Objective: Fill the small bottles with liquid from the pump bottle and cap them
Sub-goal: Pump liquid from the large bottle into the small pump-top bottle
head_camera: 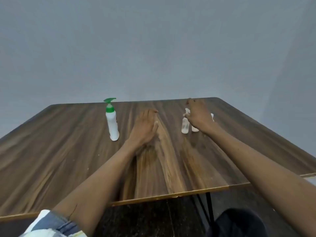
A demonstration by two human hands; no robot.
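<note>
A white pump bottle [112, 124] with a green pump head stands upright on the wooden table [68, 144], left of centre. My left hand [145, 127] hovers palm down just right of it, fingers loosely bent, holding nothing. Small clear bottles stand at the right: one [185, 126] shows fully, a second [195, 129] and a third [212, 116] are mostly hidden behind my right hand [199, 115]. My right hand reaches over them with fingers spread, and I cannot tell whether it touches any bottle.
The table's near edge [171, 195] runs across the lower frame, with black metal legs [209, 207] beneath. A plain grey wall stands behind the far edge. A dark knee [239, 223] shows at the bottom right.
</note>
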